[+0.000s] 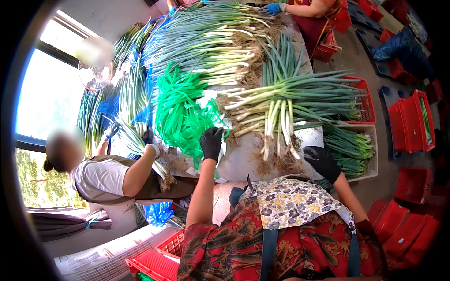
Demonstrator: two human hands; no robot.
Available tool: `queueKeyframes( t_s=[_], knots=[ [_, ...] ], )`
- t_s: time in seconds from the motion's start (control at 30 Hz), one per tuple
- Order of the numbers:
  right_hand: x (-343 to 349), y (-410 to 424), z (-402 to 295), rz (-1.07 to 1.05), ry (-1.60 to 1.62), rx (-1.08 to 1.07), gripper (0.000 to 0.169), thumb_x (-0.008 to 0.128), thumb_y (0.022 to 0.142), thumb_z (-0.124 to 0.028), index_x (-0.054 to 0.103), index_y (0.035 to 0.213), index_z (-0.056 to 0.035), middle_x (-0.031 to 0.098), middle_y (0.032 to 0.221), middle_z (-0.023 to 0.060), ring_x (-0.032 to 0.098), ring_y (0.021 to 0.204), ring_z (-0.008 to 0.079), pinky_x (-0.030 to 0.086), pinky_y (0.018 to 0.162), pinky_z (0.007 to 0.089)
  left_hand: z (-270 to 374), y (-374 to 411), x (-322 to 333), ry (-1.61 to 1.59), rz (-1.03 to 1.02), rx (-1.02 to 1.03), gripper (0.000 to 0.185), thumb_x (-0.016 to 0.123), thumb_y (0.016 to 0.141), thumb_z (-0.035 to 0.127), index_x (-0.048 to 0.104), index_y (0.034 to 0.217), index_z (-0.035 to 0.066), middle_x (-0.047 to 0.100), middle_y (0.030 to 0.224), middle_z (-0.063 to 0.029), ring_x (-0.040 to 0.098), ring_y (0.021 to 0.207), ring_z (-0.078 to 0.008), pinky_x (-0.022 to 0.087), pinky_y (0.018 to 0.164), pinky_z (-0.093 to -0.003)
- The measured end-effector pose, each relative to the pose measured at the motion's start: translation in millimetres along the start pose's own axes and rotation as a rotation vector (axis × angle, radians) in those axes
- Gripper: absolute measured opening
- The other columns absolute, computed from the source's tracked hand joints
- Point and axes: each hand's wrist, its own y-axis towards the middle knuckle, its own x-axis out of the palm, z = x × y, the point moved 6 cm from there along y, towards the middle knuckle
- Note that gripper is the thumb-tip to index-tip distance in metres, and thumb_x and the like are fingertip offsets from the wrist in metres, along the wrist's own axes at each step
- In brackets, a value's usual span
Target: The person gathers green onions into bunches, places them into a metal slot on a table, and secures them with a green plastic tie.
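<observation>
My left hand (211,144), in a black glove, is at the right edge of a heap of green plastic ties (182,109) with white tags; its fingers are bent together, and whether they pinch a tie is unclear. My right hand (321,162), also black-gloved, is over the table's near right edge with its fingers curled and nothing plainly in them. Between and beyond my hands lie green onions (281,116) with rooty white ends, some pointing towards me and others crossing them to the left. A long row of more green onions (211,49) stretches along the far side.
A co-worker at the left holds a bunch of green onions (132,137); another co-worker's blue-gloved hand (272,9) touches the far row. Right of the table are a pale crate (375,151) of green onions and a red crate (367,102). Stacked red crates (404,221) stand at lower right.
</observation>
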Motion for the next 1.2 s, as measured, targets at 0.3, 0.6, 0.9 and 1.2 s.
queueKeyframes(
  t_s=[0.3, 0.6, 0.9, 1.2],
  knots=[
    [57, 111, -147, 0.014, -0.058, -0.174, 0.032, 0.065, 0.080, -0.017, 0.060, 0.107, -0.0017, 0.064, 0.100, 0.0172, 0.062, 0.092, 0.0310, 0.049, 0.081, 0.0369, -22, 85, -31, -0.106, 0.149, 0.126, 0.016, 0.069, 0.071, 0.016, 0.067, 0.081, 0.004, 0.058, 0.083, -0.0136, 0.056, 0.074, -0.0275, 0.045, 0.066, -0.0358],
    [102, 193, -254, -0.193, -0.216, -0.502, 0.069, 0.064, 0.073, -0.007, 0.036, 0.136, -0.0094, 0.043, 0.131, 0.0195, 0.053, 0.109, 0.0341, 0.043, 0.091, 0.0385, 74, 39, -92, -0.435, -0.211, 0.577, 0.021, 0.067, 0.069, 0.000, 0.062, 0.090, 0.002, 0.059, 0.091, -0.0124, 0.060, 0.079, -0.0267, 0.048, 0.066, -0.0329],
    [86, 212, -174, 0.105, -0.152, -0.166, 0.022, 0.060, 0.073, -0.006, 0.062, 0.095, -0.0049, 0.064, 0.079, 0.0096, 0.063, 0.071, 0.0253, 0.050, 0.063, 0.0345, -24, 7, -54, 0.040, -0.395, 0.381, 0.018, 0.061, 0.074, 0.012, 0.061, 0.091, 0.007, 0.056, 0.081, -0.0118, 0.057, 0.075, -0.0309, 0.045, 0.064, -0.0421],
    [31, 178, -164, 0.150, 0.161, 0.285, 0.022, 0.059, 0.086, -0.021, 0.061, 0.073, -0.0032, 0.054, 0.049, 0.0022, 0.050, 0.041, 0.0084, 0.035, 0.040, 0.0248, -6, 35, -122, -0.104, 0.180, 0.218, 0.021, 0.057, 0.078, 0.007, 0.061, 0.099, 0.004, 0.061, 0.091, -0.0147, 0.061, 0.081, -0.0299, 0.048, 0.070, -0.0380]
  ],
)
